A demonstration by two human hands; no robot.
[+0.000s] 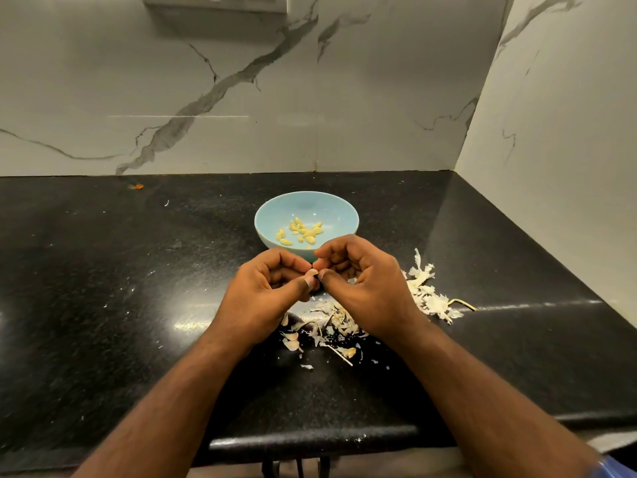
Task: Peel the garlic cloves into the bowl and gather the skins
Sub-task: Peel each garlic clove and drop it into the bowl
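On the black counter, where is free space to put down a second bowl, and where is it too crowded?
Free: the wide stretch of counter left of the blue bowl and the left hand, up to the marble wall; only tiny flecks there. Also the far right corner behind the white skins. Crowded: under both hands, where skins and cloves lie, and beside the right hand.

head cam | wide-angle | looks fwd+down, close over counter (103,305) | faces marble wall (241,98)

Pale blue bowl (339,210), speckled black counter (103,270), grey-veined white marble wall (206,81).
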